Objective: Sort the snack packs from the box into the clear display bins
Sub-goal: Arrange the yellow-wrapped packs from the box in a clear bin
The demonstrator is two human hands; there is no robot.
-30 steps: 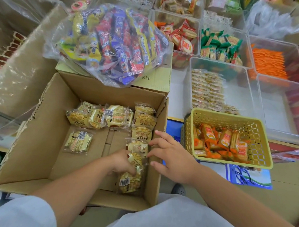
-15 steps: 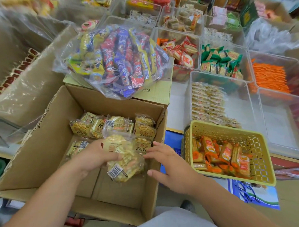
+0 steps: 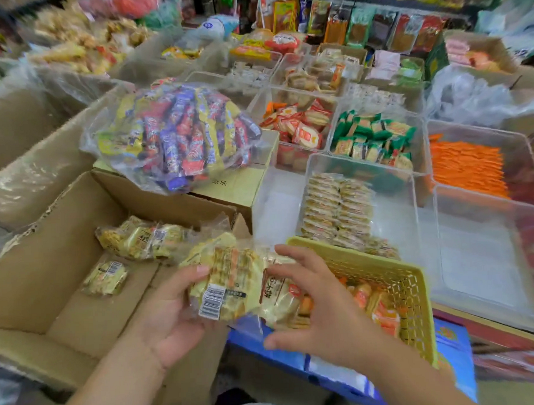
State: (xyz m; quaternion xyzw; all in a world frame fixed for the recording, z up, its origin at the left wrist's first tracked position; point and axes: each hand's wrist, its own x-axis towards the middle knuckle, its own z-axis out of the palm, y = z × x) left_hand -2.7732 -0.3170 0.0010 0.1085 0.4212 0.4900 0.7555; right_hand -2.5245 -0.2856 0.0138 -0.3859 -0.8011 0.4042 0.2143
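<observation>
Both my hands are on one stack of yellow snack packs [image 3: 232, 280], lifted above the right edge of the cardboard box [image 3: 48, 273] at lower centre of the frame. My left hand [image 3: 169, 310] cups the stack from below and the left, fingers [image 3: 195, 271] curled onto its near end, barcode label facing up. My right hand [image 3: 319, 304] presses on the stack's right end, fingers spread over the wrappers, thumb underneath.

More of the same packs lie in the box: a row [image 3: 142, 238] along the far wall, and a single pack [image 3: 105, 276] alone on the box floor at left.

Just right of my hands sits a yellow plastic basket [image 3: 413, 291] with orange-wrapped snacks in it. Beyond it, centre right, a clear display bin [image 3: 395, 224] holds two neat rows of pale cracker packs [image 3: 336, 211]. Farther bins hold red-and-white packs [image 3: 299, 124], green packs [image 3: 373, 136] and orange packs [image 3: 466, 166].

A clear bag of mixed bars [image 3: 177, 132], purple, red and yellow, rests on a closed carton behind the box, upper left of centre.
</observation>
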